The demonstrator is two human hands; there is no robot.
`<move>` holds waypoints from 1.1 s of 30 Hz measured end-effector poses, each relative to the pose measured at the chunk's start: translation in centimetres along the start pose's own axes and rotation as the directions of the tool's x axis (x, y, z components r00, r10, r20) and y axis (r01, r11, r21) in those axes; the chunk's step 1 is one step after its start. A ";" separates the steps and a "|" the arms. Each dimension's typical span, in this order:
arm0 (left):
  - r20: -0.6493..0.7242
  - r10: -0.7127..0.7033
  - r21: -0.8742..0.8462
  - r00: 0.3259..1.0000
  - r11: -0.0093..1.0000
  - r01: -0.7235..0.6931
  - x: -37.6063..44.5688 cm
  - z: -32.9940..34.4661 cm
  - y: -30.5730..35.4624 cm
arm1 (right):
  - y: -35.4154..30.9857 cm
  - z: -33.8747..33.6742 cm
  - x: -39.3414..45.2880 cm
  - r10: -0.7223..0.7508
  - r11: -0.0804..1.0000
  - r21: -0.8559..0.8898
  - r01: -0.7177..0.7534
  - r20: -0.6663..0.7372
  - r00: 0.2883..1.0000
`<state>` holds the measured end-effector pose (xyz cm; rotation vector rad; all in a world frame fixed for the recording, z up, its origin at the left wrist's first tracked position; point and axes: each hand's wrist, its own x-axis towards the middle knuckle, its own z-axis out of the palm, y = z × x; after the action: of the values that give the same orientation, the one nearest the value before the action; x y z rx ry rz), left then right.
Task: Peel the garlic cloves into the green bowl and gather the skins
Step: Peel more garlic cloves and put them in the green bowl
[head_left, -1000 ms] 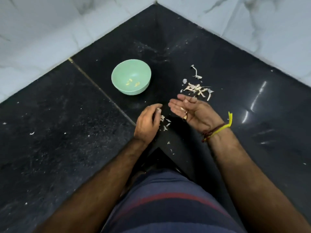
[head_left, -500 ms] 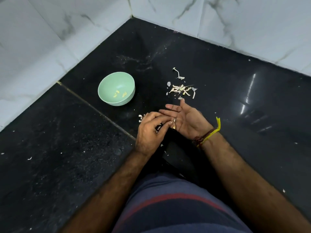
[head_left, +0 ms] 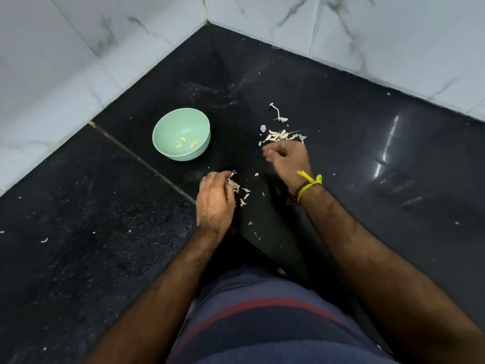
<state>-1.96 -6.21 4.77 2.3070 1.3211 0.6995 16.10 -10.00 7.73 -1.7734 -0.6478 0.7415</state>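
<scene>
Bare forearms; a yellow thread and a brown cord circle the right wrist; navy shorts carry a red stripe.

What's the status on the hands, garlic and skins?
Left hand pinching a clump of skins; right hand curled, reaching at the unpeeled cloves. Green bowl holds two peeled cloves. Loose skins scattered, nothing blocking.
</scene>
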 end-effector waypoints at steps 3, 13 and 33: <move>0.018 -0.008 0.034 1.000 0.999 0.008 0.3 0.9 -0.7 | 0.5 -2.7 2.2 -0.049 0.978 -0.210 0.014 -0.160 0.986; -0.011 0.095 -0.013 0.995 0.995 -0.095 0.9 4.6 -1.8 | -0.9 -3.6 8.1 -0.091 0.833 -0.554 0.007 -0.124 0.988; -0.031 0.133 -0.022 0.991 0.991 -0.133 1.3 5.1 -1.9 | 0.1 -1.0 12.7 -0.047 0.499 -0.857 0.127 0.119 0.992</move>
<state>0.33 -4.56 -0.08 2.3908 1.1729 0.7903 25.27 -1.36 5.62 -2.6106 -1.3288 0.4049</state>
